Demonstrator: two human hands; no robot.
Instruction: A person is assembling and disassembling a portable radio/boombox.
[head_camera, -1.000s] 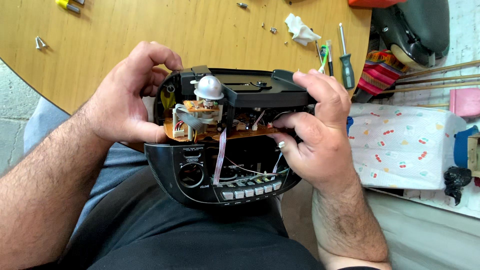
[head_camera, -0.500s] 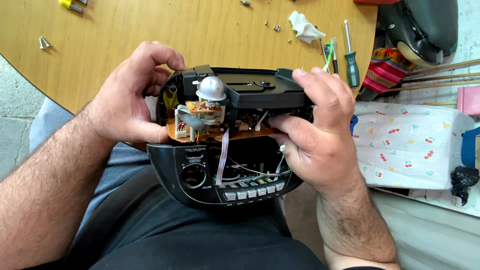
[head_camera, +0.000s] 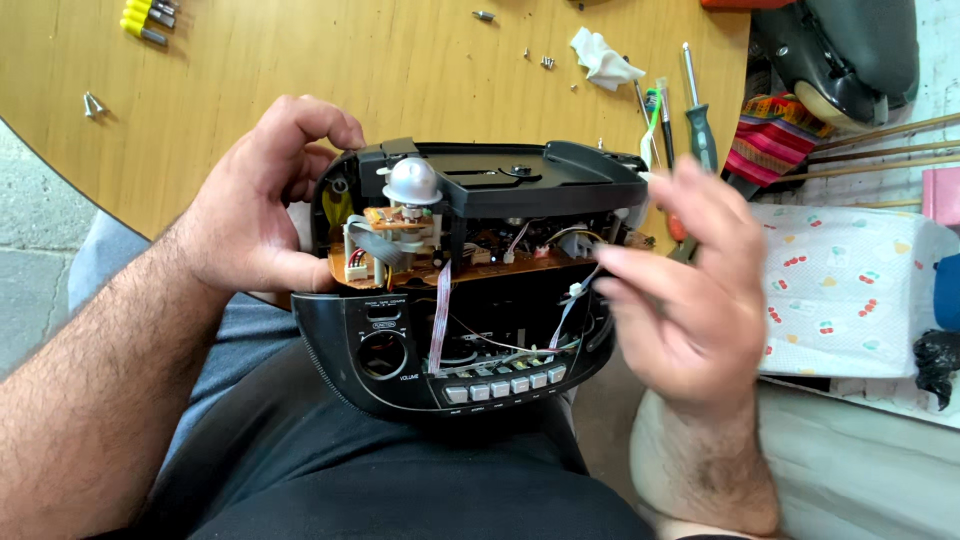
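Radio (head_camera: 470, 290), casing opened, rests on your lap at the counter (head_camera: 300, 70) edge. Your left hand (head_camera: 250, 215) fingers clamp the radio's left end. Your right hand (head_camera: 690, 290), blurred beside its right end, has fingers loosely spread, holding nothing.

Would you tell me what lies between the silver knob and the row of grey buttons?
In the head view, a flat ribbon cable runs between silver knob and grey buttons.

Opened radio (head_camera: 470, 300) on lap, between both hands, table (head_camera: 300, 80) behind, screwdrivers (head_camera: 690, 110) right.
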